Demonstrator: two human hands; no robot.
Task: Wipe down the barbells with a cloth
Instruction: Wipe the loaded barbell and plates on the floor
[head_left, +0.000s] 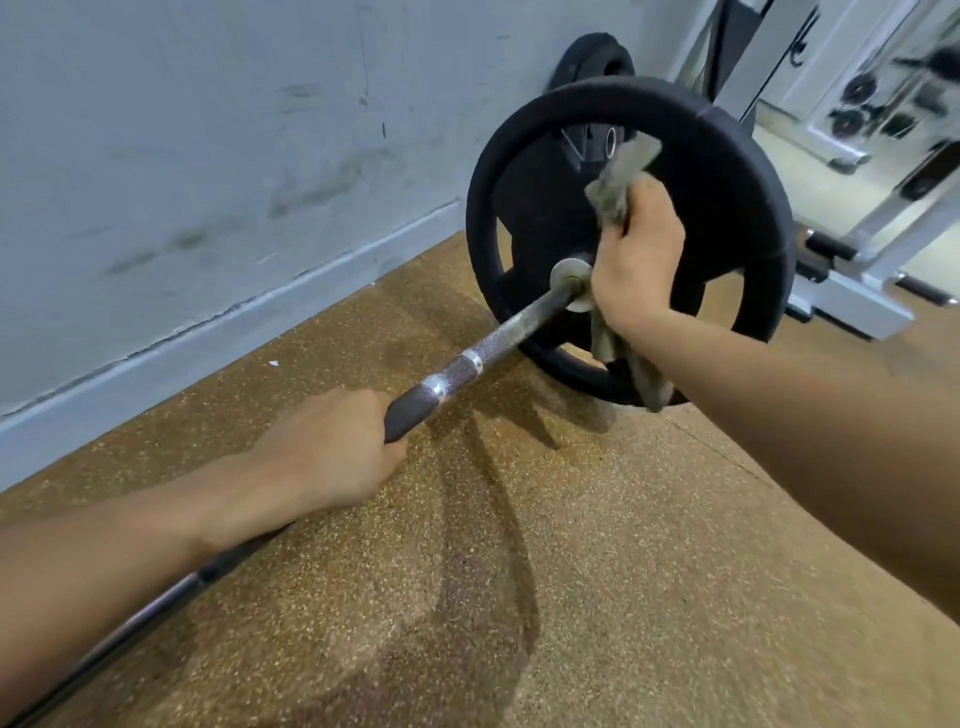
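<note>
scuffed grey wall (208, 156), speckled brown floor (623, 571), white rack (852, 291) behind

Knurled steel barbell (498, 343) slanting low over floor, black plate on far end; crumpled grey cloth (618, 182) against plate.

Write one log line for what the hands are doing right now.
left hand: grips bar | right hand: grips cloth near weight plate | bar end: on floor
</note>
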